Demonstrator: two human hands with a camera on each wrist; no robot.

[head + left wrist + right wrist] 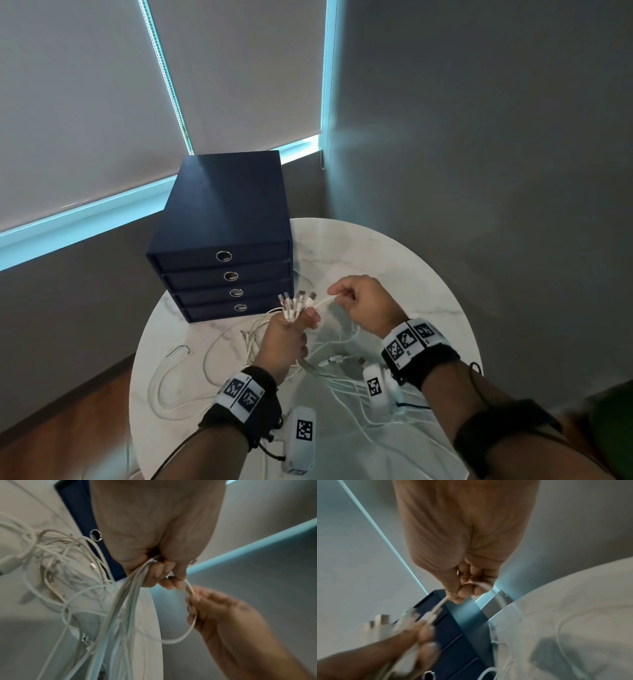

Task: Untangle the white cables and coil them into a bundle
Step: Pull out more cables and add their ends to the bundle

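Several white cables (329,373) lie tangled on the round marble table (394,246). My left hand (294,325) is raised above it and grips a bunch of cable ends, whose plugs (296,303) fan out above the fist. In the left wrist view the gathered strands (123,601) hang down from the left hand (159,572). My right hand (359,301), just right of the left, pinches one white cable (325,302) that runs to the left fist. The right wrist view shows my right hand (462,588) with that cable (486,588) pinched between thumb and fingers.
A dark blue box of drawers (226,240) stands at the table's back left, close behind the hands. Loose cable loops (171,383) spread over the left and front of the table. Grey blinds and a wall stand behind; wooden floor (61,428) lies below left.
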